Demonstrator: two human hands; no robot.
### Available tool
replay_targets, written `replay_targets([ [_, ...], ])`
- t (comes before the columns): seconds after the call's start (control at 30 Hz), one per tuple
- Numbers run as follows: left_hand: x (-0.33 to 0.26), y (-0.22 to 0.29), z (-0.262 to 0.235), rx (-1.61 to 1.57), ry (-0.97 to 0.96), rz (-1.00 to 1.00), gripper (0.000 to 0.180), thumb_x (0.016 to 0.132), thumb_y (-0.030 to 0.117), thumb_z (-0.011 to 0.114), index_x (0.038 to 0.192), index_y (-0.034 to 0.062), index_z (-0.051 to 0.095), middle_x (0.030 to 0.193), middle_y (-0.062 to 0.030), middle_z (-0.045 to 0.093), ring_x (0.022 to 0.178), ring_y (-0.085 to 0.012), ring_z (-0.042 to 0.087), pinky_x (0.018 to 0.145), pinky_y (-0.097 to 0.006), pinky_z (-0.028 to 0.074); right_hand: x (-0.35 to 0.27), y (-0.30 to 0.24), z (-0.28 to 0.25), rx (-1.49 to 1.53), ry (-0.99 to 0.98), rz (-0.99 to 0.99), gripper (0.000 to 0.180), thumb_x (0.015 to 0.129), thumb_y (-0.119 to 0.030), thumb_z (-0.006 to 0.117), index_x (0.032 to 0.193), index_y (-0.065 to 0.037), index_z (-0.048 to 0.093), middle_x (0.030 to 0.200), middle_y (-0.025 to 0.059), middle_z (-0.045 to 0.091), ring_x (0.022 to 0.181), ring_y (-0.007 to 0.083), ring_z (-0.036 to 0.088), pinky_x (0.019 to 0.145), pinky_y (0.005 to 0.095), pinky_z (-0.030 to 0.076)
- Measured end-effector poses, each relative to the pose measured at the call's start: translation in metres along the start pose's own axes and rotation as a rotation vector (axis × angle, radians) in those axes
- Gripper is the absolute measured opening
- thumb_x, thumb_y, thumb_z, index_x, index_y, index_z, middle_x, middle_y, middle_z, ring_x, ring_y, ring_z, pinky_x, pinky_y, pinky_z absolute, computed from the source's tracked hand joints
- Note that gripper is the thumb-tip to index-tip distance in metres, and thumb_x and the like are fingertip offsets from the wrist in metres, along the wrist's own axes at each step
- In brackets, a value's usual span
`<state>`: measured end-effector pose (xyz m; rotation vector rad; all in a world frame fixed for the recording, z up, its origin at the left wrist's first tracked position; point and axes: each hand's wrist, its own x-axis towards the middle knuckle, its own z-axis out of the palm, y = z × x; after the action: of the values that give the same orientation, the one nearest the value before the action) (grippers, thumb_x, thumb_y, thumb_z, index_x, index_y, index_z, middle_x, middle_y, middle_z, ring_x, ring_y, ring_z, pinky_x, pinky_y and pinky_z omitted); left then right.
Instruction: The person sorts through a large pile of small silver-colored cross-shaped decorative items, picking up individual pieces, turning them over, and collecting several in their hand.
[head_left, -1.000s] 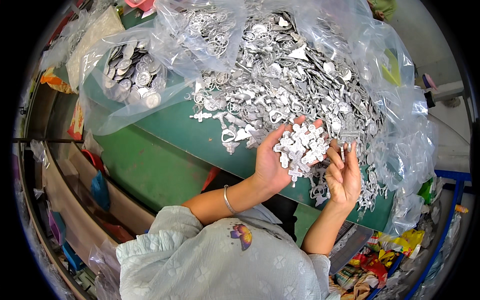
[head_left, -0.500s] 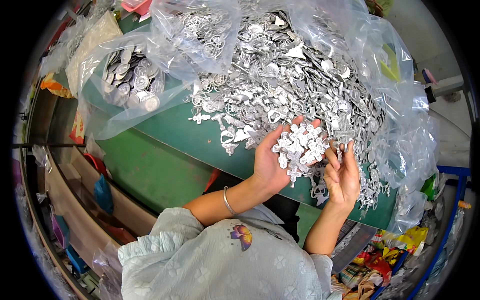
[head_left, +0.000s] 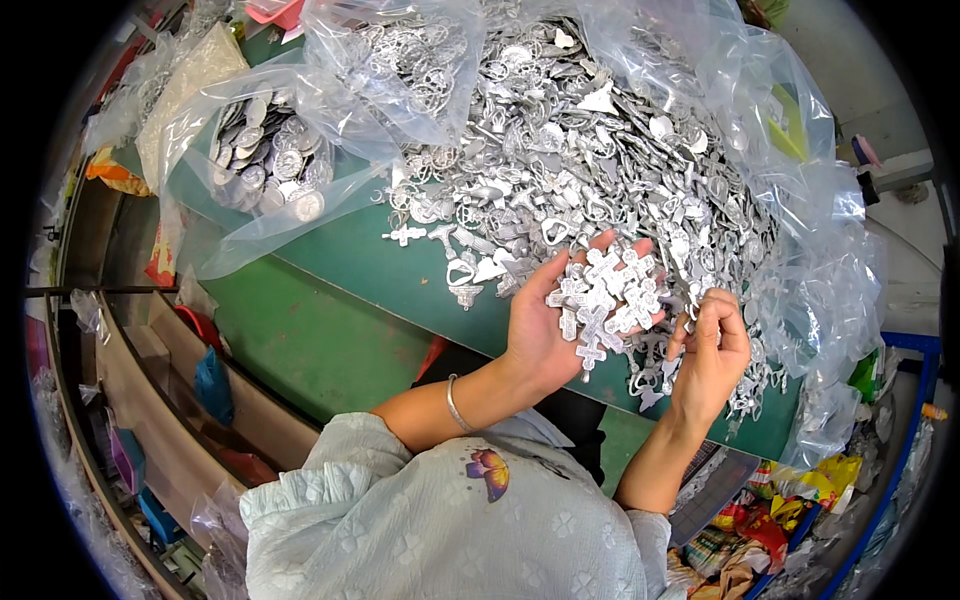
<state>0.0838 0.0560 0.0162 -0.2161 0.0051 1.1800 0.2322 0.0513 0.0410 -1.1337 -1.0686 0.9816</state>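
Observation:
My left hand (head_left: 540,325) lies palm up at the near side of the pile, cupping a heap of small silver-grey metal crosses (head_left: 605,300). Its fingertips show past the crosses. Just to the right, my right hand (head_left: 712,335) is closed with the fingers curled in over the pile's edge. Whatever sits between those fingers is too small and hidden to name. Beyond both hands spreads a large pile of silver-grey metal charms and pendants (head_left: 560,150), with a loose cross (head_left: 404,234) at its left edge.
A clear plastic bag (head_left: 240,240) with round metal medallions (head_left: 285,165) lies at the left of the green table (head_left: 350,270). More plastic sheeting (head_left: 810,270) borders the pile on the right. Brown shelving (head_left: 170,390) stands left; colourful packets (head_left: 740,520) lie at lower right.
My right hand has moved slightly right and its fingers have curled in; the large cross at its fingertips no longer shows there. My left hand still cups the crosses.

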Motion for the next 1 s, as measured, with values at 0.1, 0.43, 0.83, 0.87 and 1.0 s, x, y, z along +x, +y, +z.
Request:
replay_targets([
  [0.1, -0.001, 0.001, 0.001, -0.001, 0.007, -0.011, 0.041, 0.090, 0.036, 0.031, 0.124, 0.0139, 0.040, 0.138, -0.0159, 0.029, 0.125, -0.0386, 0.029, 0.099, -0.059, 0.025, -0.006, 0.002, 0.004, -0.371, 0.075, -0.266, 0.005, 0.081, -0.002, 0.058, 0.079, 0.003, 0.058, 0.088, 0.0084, 0.046, 0.052, 0.0103, 0.047, 0.039, 0.0193, 0.037],
  [0.43, -0.007, 0.003, 0.007, 0.019, 0.017, -0.035, 0.043, 0.091, 0.038, 0.031, 0.124, 0.0130, 0.041, 0.138, -0.0178, 0.027, 0.127, -0.0404, 0.025, 0.100, -0.058, 0.023, -0.008, 0.009, -0.007, -0.758, 0.034, -0.635, 0.006, 0.079, 0.007, 0.055, 0.082, 0.005, 0.060, 0.089, 0.0093, 0.044, 0.054, 0.0082, 0.046, 0.042, 0.0175, 0.039],
  [0.83, -0.015, 0.006, 0.008, 0.026, 0.033, -0.090, 0.043, 0.089, 0.039, 0.036, 0.122, 0.0139, 0.043, 0.138, -0.0181, 0.027, 0.127, -0.0427, 0.023, 0.099, -0.063, 0.019, 0.001, 0.007, -0.008, 0.323, 0.137, 0.053, 0.011, 0.091, -0.013, 0.045, 0.087, -0.003, 0.048, 0.097, 0.0122, 0.048, 0.068, 0.0151, 0.053, 0.048, 0.0200, 0.042],
  [0.87, -0.016, 0.006, 0.009, 0.027, 0.037, -0.088, 0.043, 0.088, 0.039, 0.036, 0.122, 0.0138, 0.043, 0.138, -0.0180, 0.027, 0.127, -0.0426, 0.024, 0.099, -0.063, 0.019, 0.003, 0.007, -0.010, 0.484, 0.136, 0.167, 0.012, 0.091, -0.014, 0.045, 0.087, -0.003, 0.048, 0.097, 0.0129, 0.048, 0.068, 0.0161, 0.053, 0.048, 0.0204, 0.043],
  [1.0, -0.015, 0.008, 0.002, 0.017, 0.016, -0.095, 0.044, 0.089, 0.037, 0.035, 0.125, 0.0124, 0.041, 0.137, -0.0176, 0.029, 0.125, -0.0402, 0.029, 0.098, -0.060, 0.024, 0.011, 0.004, -0.003, 0.806, 0.234, 0.443, 0.020, 0.093, -0.021, 0.041, 0.090, -0.002, 0.046, 0.097, 0.0144, 0.051, 0.076, 0.0214, 0.055, 0.066, 0.0222, 0.047],
])
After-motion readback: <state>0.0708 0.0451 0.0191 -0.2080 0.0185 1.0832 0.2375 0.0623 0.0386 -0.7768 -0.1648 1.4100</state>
